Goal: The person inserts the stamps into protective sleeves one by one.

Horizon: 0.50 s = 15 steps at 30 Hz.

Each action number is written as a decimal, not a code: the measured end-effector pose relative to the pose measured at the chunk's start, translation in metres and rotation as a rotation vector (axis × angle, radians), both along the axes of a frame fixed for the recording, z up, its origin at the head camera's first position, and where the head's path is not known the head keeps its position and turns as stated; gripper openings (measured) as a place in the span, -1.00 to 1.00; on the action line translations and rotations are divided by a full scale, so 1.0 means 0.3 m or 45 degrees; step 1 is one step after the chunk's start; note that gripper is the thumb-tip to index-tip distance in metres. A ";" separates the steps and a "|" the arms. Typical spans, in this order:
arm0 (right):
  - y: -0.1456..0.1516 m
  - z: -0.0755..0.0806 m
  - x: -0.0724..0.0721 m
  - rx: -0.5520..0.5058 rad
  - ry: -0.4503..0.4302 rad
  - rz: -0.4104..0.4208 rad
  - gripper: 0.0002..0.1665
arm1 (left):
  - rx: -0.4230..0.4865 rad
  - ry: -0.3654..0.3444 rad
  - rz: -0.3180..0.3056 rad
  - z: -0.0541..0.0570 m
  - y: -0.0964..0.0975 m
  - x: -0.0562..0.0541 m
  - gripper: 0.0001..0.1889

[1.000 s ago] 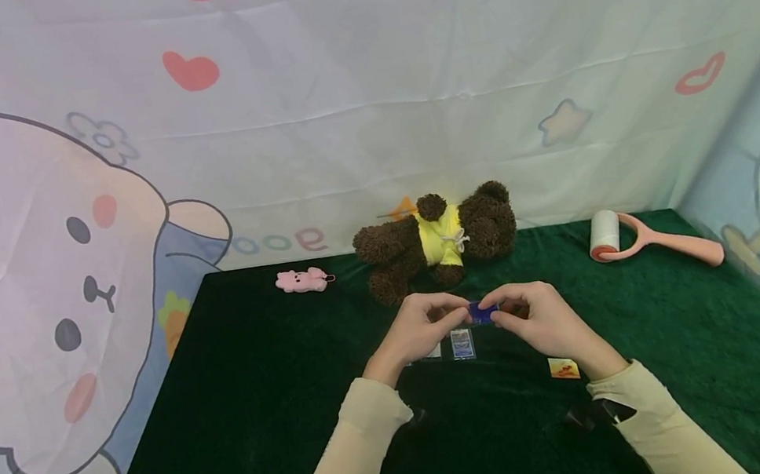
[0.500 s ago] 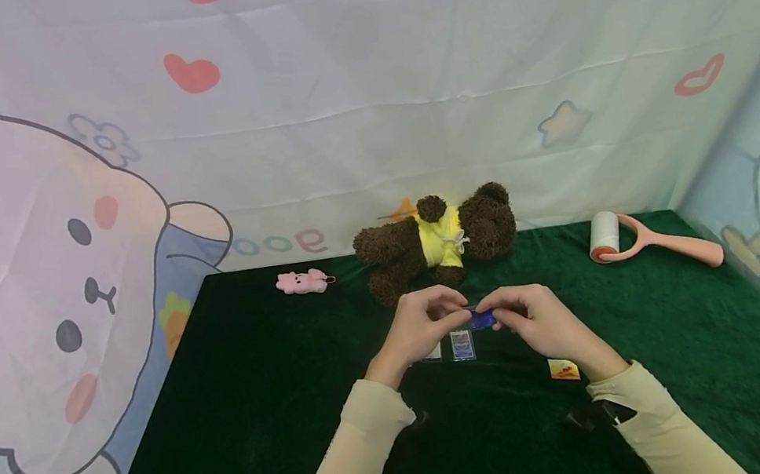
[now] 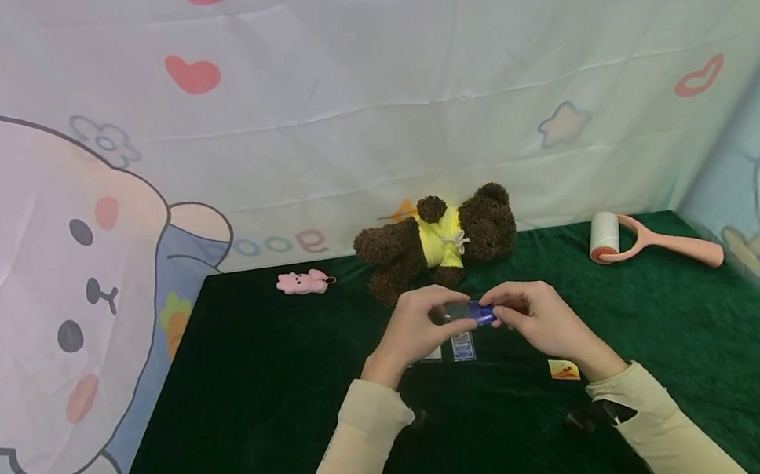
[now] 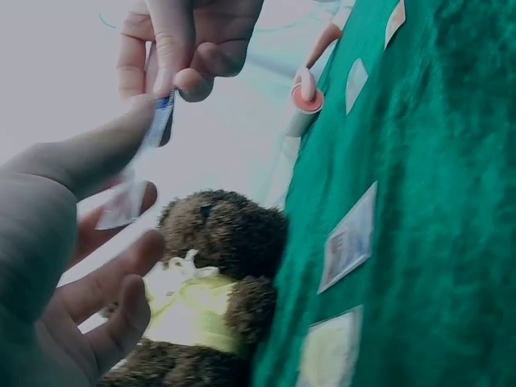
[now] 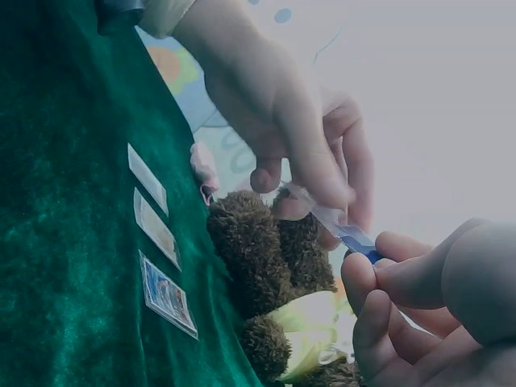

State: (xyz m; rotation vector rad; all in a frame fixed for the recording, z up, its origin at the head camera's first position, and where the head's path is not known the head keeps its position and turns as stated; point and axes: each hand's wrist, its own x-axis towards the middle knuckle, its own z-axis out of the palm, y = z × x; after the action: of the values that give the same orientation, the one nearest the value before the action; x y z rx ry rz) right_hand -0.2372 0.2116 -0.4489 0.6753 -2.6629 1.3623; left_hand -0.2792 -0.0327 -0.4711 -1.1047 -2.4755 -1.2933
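Between my two hands is a small blue card (image 3: pixel 482 313), partly inside a clear plastic sleeve (image 5: pixel 316 208). My right hand (image 3: pixel 534 319) pinches the blue end between thumb and fingertips. From the other side, my left hand (image 3: pixel 419 333) holds the sleeve with its thumb and fingers, which hide part of it. Below the hands on the cloth lies a sleeved blue-and-white card (image 3: pixel 462 346). Beside it a pale sleeved card (image 4: pixel 332 351) is partly covered by my left hand in the head view. A small yellow picture card (image 3: pixel 563 369) lies near my right wrist.
Behind the hands, a brown teddy bear (image 3: pixel 485 224) in a yellow top lies on its side. A pink plush charm (image 3: pixel 303 282) is at the back left. The pink-handled lint roller (image 3: pixel 680 246) lies back right. Dark green cloth (image 3: pixel 245 412) covers the table.
The blue card has tilted and shifted slightly between the fingers. My left thumb and fingers have spread a little, showing the clear sleeve between them. Both arms stay nearly in place.
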 end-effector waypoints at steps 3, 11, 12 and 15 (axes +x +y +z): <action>-0.002 0.000 0.000 0.005 -0.002 -0.012 -0.75 | -0.120 0.035 0.037 0.017 -0.008 0.011 -0.53; -0.004 0.001 0.000 -0.004 0.000 -0.011 -0.76 | -0.360 0.117 0.123 0.044 -0.009 0.025 -0.50; -0.004 0.001 0.000 -0.006 -0.005 -0.010 -0.76 | -0.364 0.119 0.126 0.044 -0.009 0.026 -0.51; -0.004 0.000 0.001 -0.011 -0.021 -0.006 -0.76 | -0.356 0.119 0.121 0.045 -0.012 0.027 -0.52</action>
State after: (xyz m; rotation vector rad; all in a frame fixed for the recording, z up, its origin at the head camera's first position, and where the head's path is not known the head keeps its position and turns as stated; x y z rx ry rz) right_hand -0.2368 0.2103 -0.4488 0.6597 -2.6683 1.3835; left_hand -0.2712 -0.0363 -0.4577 -1.0596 -2.6581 -0.8685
